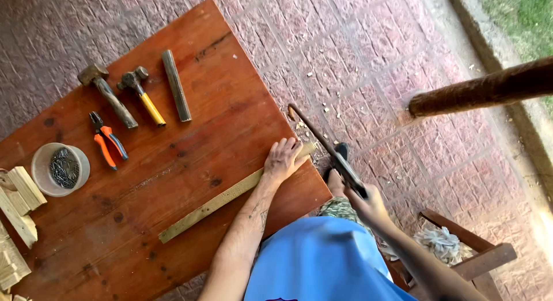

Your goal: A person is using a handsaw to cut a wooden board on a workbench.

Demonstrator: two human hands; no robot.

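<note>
My left hand (282,160) presses flat on a long pale wooden strip (219,202) that lies slantwise on the red-brown wooden table (190,93), its far end sticking over the table's right edge. My right hand (368,206) grips the handle of a hacksaw (322,145), whose thin frame slants up to the left beside the strip's overhanging end. Whether the blade touches the wood I cannot tell.
On the table lie two hammers (106,93) (141,93), a grey metal bar (175,85), orange pliers (106,141), a tub of nails (60,168) and wood offcuts (20,203). A wooden post (484,89) and a wooden chair (472,258) stand on the brick paving, strewn with chips.
</note>
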